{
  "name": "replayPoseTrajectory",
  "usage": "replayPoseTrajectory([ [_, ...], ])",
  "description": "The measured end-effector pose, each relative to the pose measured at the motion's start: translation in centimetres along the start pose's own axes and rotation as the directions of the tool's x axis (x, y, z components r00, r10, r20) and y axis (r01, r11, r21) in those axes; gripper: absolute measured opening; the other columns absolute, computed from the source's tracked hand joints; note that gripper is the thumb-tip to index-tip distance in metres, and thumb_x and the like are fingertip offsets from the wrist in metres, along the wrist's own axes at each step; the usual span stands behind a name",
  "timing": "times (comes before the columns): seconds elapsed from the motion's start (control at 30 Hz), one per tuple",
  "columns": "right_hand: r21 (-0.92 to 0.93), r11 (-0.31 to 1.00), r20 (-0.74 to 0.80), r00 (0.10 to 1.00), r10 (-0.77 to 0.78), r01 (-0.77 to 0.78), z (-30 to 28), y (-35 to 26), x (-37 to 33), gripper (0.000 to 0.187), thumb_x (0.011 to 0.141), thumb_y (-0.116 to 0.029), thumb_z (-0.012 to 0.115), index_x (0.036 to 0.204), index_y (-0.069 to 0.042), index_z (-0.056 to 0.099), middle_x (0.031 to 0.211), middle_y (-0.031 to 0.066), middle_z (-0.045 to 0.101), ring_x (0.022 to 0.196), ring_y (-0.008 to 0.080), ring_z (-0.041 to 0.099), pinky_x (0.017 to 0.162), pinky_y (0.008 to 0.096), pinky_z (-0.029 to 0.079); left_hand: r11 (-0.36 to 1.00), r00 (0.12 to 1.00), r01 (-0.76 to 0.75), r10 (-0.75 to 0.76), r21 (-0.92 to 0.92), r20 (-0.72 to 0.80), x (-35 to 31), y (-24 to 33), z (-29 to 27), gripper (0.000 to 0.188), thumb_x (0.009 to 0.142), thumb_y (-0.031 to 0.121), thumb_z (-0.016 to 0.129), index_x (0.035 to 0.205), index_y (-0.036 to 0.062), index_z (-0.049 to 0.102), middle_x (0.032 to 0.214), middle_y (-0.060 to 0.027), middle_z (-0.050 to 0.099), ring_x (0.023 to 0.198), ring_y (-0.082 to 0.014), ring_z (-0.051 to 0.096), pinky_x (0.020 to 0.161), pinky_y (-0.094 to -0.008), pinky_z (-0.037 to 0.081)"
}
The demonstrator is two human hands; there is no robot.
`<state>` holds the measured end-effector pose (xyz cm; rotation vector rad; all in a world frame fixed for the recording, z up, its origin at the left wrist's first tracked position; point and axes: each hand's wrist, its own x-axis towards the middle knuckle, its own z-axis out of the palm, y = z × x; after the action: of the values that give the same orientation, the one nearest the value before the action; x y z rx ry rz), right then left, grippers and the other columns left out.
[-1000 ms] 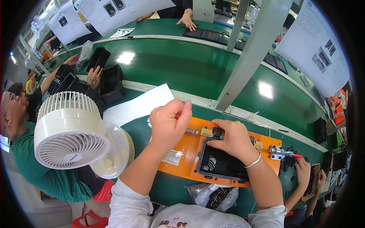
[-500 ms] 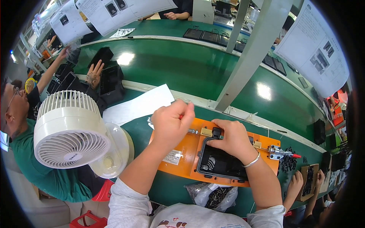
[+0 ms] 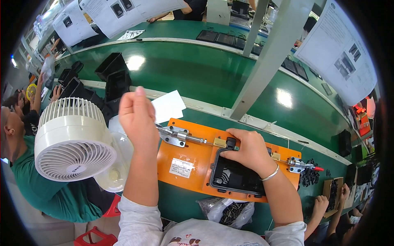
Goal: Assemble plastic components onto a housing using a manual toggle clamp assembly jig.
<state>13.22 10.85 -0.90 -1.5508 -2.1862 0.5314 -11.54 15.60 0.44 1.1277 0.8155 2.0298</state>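
On a green desk (image 3: 197, 78), an orange fixture plate (image 3: 193, 164) cradles a black plastic housing (image 3: 234, 178), pinned flat by the right hand (image 3: 246, 151). The left hand (image 3: 137, 117), its grip curled shut on nothing visible, hovers over the toggle clamp (image 3: 176, 135); steady downward pressure looks wise.

White fan (image 3: 74, 141) crowds the left; metal post (image 3: 269, 61) stands behind the orange jig (image 3: 193, 158).
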Motion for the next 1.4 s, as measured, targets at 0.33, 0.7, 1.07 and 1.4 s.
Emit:
replayPoseTrajectory([
  [0.33,-0.134,0.991,-0.257,0.964,-0.064,0.03,-4.9,0.6,-5.2,0.06,0.064,-0.031,0.082,0.108,0.001,0.058,0.098,0.0163,0.064,0.09,0.0298,0.061,0.074,0.0385,0.049,-0.1,0.848,-0.383,0.358,0.919,0.392,-0.3,0.4,-3.1,0.031,0.079,0.009,0.068,0.106,0.0003,0.055,0.115,-0.0232,0.051,0.109,-0.0386,0.049,0.086,-0.0447,0.04],
  [0.7,0.119,0.938,-0.396,0.851,0.346,-0.326,-4.4,1.7,-12.2,0.025,0.067,-0.003,0.076,0.071,-0.001,0.051,0.054,0.002,0.048,0.049,0.0102,0.046,0.048,0.0234,0.039,0.385,0.593,-0.459,-0.538,0.801,0.599,-9.2,3.8,3.6,0.032,0.076,0.029,0.068,0.064,0.0015,0.056,0.057,-0.0126,0.055,0.054,-0.0317,0.057,0.052,-0.04,0.045],
  [1.07,0.765,0.643,-0.266,0.886,0.379,-0.046,-6.0,2.0,-13.2,0.01,0.085,0.006,0.06,0.082,-0.001,0.053,0.074,-0.0046,0.055,0.065,0.0,0.048,0.058,0.0148,0.038,0.766,0.676,-0.484,0.021,0.423,0.737,-11.0,9.5,5.5,0.029,0.065,0.009,0.072,0.056,0.0051,0.044,0.052,-0.0092,0.047,0.043,-0.0269,0.048,0.041,-0.035,0.037],
  [1.4,0.768,0.64,-0.315,0.888,0.335,0.031,-6.9,1.4,-13.3,0.009,0.084,0.007,0.057,0.092,0.003,0.057,0.088,0.0006,0.062,0.078,0.0045,0.055,0.072,0.0191,0.044,0.76,0.645,-0.487,-0.021,0.431,0.764,-11.1,9.3,5.7,0.025,0.07,0.012,0.069,0.062,0.0046,0.047,0.058,-0.0095,0.049,0.05,-0.0272,0.052,0.046,-0.0363,0.04],
])
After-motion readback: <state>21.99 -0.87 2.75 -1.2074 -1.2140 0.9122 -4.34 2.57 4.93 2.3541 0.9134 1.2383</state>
